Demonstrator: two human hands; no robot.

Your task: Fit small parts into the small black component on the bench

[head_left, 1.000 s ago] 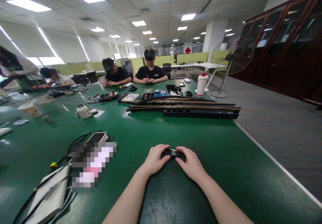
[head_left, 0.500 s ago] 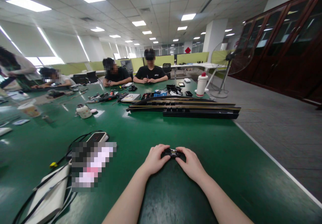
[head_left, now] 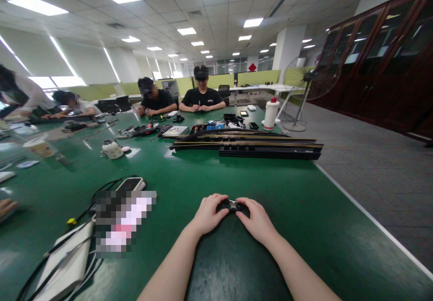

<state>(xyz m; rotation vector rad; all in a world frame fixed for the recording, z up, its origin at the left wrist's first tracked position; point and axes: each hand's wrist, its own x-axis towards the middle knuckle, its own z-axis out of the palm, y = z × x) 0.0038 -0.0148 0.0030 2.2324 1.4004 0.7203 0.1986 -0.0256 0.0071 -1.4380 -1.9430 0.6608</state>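
A small black part with a shiny metal piece lies between my two hands, low over the green table. My left hand grips its left end between thumb and fingers. On the opposite end, my right hand pinches it the same way. The fingers cover both ends, and its exact kind is too small to make out. Beyond my hands lies a stack of long black rails with thin brass-coloured rods across it.
To my left are a white notebook-like slab, black cables and a power bank. A jar and a white bottle with a red top stand farther off. Co-workers sit across the table; another person's hand shows at the left edge.
Another person's hand has come into view at the left edge. The person at the far left has leaned to the right. My hands and the black part have hardly moved.
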